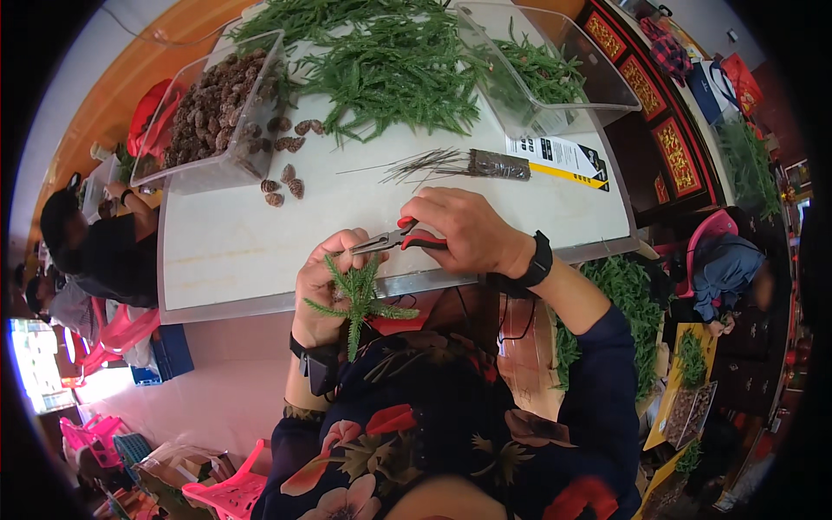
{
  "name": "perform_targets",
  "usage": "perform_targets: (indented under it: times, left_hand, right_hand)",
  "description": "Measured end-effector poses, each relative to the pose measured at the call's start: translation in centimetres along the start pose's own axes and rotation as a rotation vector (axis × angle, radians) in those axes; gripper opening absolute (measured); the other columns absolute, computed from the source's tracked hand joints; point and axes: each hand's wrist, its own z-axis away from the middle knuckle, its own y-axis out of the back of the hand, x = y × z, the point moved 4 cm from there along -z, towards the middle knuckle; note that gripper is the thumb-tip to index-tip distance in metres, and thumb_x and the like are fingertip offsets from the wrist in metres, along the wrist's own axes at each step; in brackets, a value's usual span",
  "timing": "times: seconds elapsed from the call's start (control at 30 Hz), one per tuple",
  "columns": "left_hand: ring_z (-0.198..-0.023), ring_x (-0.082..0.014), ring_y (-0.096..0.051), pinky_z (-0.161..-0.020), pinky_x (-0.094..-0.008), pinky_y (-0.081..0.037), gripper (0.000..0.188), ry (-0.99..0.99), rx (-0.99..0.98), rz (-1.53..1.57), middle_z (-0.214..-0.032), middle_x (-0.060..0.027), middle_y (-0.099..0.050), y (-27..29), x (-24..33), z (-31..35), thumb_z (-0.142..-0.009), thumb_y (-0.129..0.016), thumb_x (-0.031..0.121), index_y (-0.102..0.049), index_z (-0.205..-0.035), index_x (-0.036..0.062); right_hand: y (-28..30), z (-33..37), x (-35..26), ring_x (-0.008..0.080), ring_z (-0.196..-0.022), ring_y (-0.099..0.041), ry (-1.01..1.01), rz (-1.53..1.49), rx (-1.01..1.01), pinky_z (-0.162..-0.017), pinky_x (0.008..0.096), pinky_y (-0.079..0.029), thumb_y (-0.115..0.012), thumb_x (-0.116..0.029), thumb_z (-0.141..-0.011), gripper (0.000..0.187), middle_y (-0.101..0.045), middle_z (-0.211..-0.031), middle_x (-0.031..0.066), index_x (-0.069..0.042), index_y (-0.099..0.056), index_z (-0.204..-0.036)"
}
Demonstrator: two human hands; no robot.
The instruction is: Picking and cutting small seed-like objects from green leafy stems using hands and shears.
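Note:
My left hand (322, 284) is closed on a small artificial pine sprig (357, 299), its green arms fanned out below the fingers. In my right hand (464, 227) is a pair of needle-nose pliers (416, 237) with red and black handles. The pliers' jaws reach to my left fingertips, above the sprig; what they grip there is too small to make out. Beyond my hands, a bundle of thin dark wires (498, 165) lies on the white tabletop (225, 251), its loose ends pointing left. Several small pine cones (289, 182) are scattered to the left.
A clear bin of pine cones (212, 113) stands at the far left. Green sprigs (394, 74) are heaped at the back, beside another clear bin (598, 100) holding more. A printed card (568, 160) lies by the wires. Other people sit left (104, 234) and right (728, 269).

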Motion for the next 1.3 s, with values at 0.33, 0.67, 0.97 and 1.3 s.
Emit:
perform_targets:
  times: [0.33,0.67,0.97,1.3]
  left_hand:
    - [-0.076,-0.0141,-0.050,-0.072,-0.0262,-0.039,0.011,-0.197,0.269,-0.439,-0.082,-0.0008,-0.052,1.3,0.5,-0.2,-0.089,-0.064,0.008,-0.058,-0.084,-0.0002]
    - [-0.075,-0.0146,-0.051,-0.071,-0.0251,-0.040,0.009,-0.452,0.348,-1.057,-0.081,-0.0021,-0.054,1.0,2.3,0.5,-0.087,-0.063,0.004,-0.057,-0.081,0.0006]
    - [-0.073,-0.0166,-0.049,-0.085,-0.0353,-0.047,0.016,0.029,0.178,-0.085,-0.078,-0.0022,-0.049,0.7,0.5,0.5,-0.088,-0.058,0.012,-0.051,-0.076,0.0055]
    - [-0.075,-0.0197,-0.049,-0.093,-0.0392,-0.046,0.026,0.235,-0.018,0.298,-0.073,-0.0029,-0.045,1.0,-0.5,-0.2,-0.088,-0.057,0.023,-0.044,-0.071,0.0076]
  right_hand:
    - [-0.9,1.7,-0.6,0.0349,-0.073,-0.060,-0.299,-0.029,-0.059,-0.062,0.0414,-0.047,-0.068,-0.011,-0.080,0.019,-0.060,-0.080,0.0133,-0.005,-0.056,-0.093]
    - [-1.2,1.2,-0.8,0.0340,-0.075,-0.060,-0.388,0.014,-0.137,-0.065,0.0418,-0.046,-0.070,-0.018,-0.082,0.025,-0.060,-0.083,0.0138,-0.004,-0.056,-0.098]
    - [-0.2,-0.7,0.1,0.0292,-0.091,-0.055,-0.046,-0.049,-0.089,-0.078,0.0385,-0.042,-0.070,-0.019,-0.082,0.031,-0.057,-0.097,0.0097,-0.008,-0.055,-0.106]
    - [0.0,-2.6,0.8,0.0282,-0.092,-0.055,0.164,0.079,0.001,-0.079,0.0395,-0.042,-0.071,-0.019,-0.078,0.032,-0.056,-0.096,0.0081,-0.009,-0.056,-0.106]
